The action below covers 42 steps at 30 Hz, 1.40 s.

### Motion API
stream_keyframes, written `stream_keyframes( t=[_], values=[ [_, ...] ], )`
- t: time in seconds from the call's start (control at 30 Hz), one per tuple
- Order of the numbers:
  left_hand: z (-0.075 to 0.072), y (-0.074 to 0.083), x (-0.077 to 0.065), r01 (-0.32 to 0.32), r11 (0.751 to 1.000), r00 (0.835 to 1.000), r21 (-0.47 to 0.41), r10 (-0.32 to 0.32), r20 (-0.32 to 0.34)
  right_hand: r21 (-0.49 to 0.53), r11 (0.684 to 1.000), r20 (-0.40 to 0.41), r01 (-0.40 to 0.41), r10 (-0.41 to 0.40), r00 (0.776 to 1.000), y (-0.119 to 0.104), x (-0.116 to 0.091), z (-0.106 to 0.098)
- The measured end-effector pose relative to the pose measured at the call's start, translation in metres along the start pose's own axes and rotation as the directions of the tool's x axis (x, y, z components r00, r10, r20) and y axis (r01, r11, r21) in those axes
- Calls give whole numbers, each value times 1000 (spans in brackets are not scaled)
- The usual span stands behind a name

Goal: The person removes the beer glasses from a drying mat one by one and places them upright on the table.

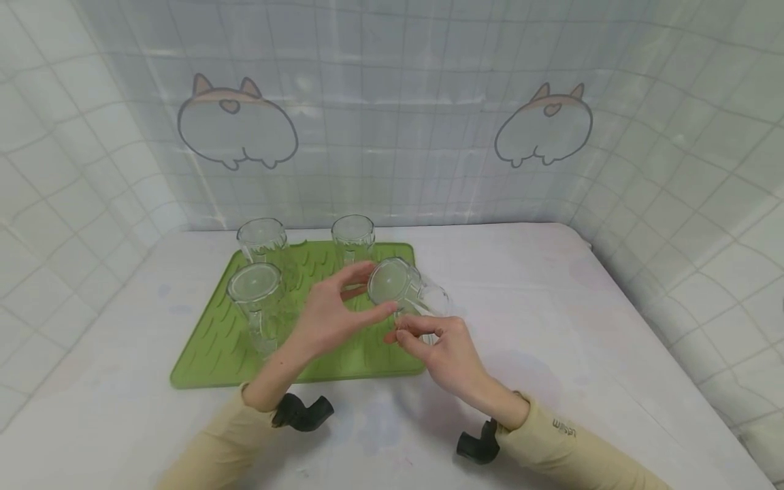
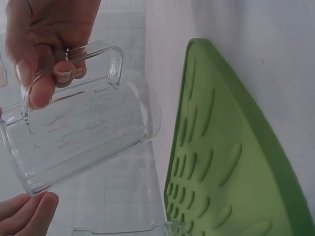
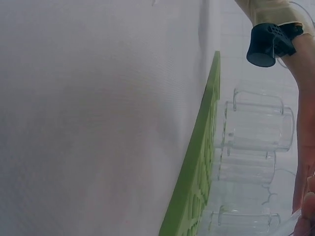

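Observation:
Above the right part of the green ridged mat (image 1: pixel 205 354), a clear glass mug (image 1: pixel 390 282) is held tilted in both hands. My right hand (image 1: pixel 450 350) grips its handle, with the fingers curled through the loop, as the left wrist view shows. My left hand (image 1: pixel 327 309) holds the end of the mug nearer to it, thumb on one side and fingers on the other. In the left wrist view, left fingertips (image 2: pixel 42 214) touch that end's edge. The right wrist view has most of the right hand out of frame.
Three more glass mugs stand on the mat: one at the back left (image 1: pixel 262 238), one in front of it (image 1: pixel 254 289) and one at the back middle (image 1: pixel 353 235). A white cloth (image 1: pixel 520 292) covers the table, with a tiled-pattern curtain (image 1: pixel 392 136) behind.

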<state>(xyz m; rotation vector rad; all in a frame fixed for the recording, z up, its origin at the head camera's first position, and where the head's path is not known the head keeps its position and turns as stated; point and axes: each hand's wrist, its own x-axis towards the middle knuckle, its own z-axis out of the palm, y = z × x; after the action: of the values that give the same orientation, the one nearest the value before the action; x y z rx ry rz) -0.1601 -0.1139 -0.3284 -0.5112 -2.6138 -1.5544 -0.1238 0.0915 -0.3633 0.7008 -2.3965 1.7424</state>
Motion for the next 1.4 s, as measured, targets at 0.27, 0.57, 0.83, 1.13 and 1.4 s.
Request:
stream_keyframes(
  t=[0.27,0.57,0.83,1.13,1.4],
  values=[
    [3,-1,0,-11,1000,1000,25,12,-10,-38,999,6,29,-29,1000,-1,-2,2],
    [4,-2,-2,-2,999,1000,53,3,-20,-50,996,27,70,-68,997,1,-3,3],
    [4,0,-2,20,997,1000,76,-19,-20,-85,985,49,149,-145,988,3,-3,5],
    [4,0,-2,28,995,999,93,-26,-25,-107,978,59,179,-174,983,5,-3,7],
    [4,-4,-2,16,999,999,48,-14,-37,-131,973,63,187,-180,982,5,-2,7]
  ],
)
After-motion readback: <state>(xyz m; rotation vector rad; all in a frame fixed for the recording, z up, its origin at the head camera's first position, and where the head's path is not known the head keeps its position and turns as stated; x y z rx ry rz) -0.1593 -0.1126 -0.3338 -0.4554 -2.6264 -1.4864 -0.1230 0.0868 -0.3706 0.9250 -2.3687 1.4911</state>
